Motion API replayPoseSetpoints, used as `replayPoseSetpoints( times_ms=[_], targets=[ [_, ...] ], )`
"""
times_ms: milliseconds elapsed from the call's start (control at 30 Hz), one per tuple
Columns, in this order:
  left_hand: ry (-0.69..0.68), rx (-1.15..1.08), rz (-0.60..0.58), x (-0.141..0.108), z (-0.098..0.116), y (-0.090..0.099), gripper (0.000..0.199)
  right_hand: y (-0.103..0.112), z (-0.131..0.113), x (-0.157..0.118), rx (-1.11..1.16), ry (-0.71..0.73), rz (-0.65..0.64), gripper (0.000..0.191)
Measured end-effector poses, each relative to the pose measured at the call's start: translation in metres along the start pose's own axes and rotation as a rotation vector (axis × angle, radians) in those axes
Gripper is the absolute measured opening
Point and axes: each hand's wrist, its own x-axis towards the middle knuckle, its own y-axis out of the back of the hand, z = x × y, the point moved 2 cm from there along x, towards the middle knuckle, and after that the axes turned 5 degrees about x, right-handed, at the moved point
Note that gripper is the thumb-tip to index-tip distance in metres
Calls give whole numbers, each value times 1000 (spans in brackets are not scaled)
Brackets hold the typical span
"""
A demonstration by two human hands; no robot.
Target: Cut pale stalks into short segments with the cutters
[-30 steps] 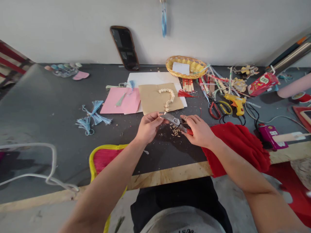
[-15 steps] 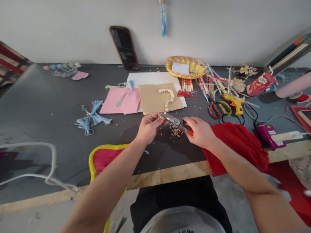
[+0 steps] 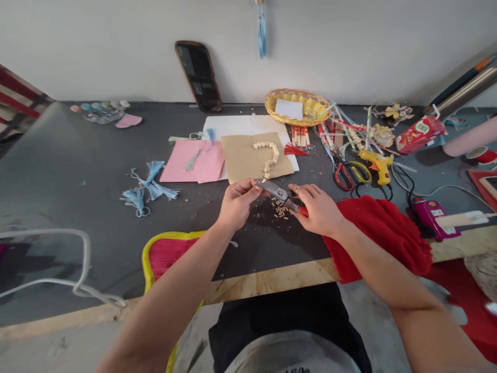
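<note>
My right hand (image 3: 320, 210) is closed around the red-handled pliers (image 3: 277, 194), their metal jaws pointing left. My left hand (image 3: 237, 204) pinches at the jaw tip; what its fingers hold is too small and covered to name. A tiny pale bit shows at the jaw tip. Under the pliers lie several short pale cut pieces (image 3: 281, 209) on the dark table. Just beyond the hands, a curved row of small cream pieces (image 3: 275, 151) sits on a sheet of brown card (image 3: 240, 155).
Pink paper (image 3: 178, 168) and blue tassels (image 3: 151, 181) lie to the left. On the right are a red cloth (image 3: 380, 233), a yellow glue gun (image 3: 376, 163), scissors (image 3: 344, 176) and a juice carton (image 3: 420, 133). A wicker basket (image 3: 318, 123) and a leaning phone (image 3: 199, 77) stand behind.
My right hand has shifted very slightly up, and the pliers' handles look a little farther apart. My left hand stays in about the same place.
</note>
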Motion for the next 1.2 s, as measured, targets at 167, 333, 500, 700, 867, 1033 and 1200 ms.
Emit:
replayPoseSetpoints(
  times_ms=[167,333,500,700,867,1033,1200],
  targets=[
    [40,-30,-33,-1,2,-2,14,2,1,-1,31,9,7,50],
    [45,-54,-32,-3,2,-3,15,4,-1,-1,25,-19,8,51],
    [44,-87,10,-2,2,-3,17,2,1,1,39,9,47,59],
    [72,-145,-12,-3,0,-4,15,7,8,1,129,40,148,71],
    [86,-229,-71,-1,7,2,18,13,14,0,134,24,135,71],
    [65,-204,-50,1,11,4,20,21,43,0,4,-294,317,65],
    [23,-40,-61,-3,4,-2,22,30,78,-4,-118,-489,396,61]
  ],
)
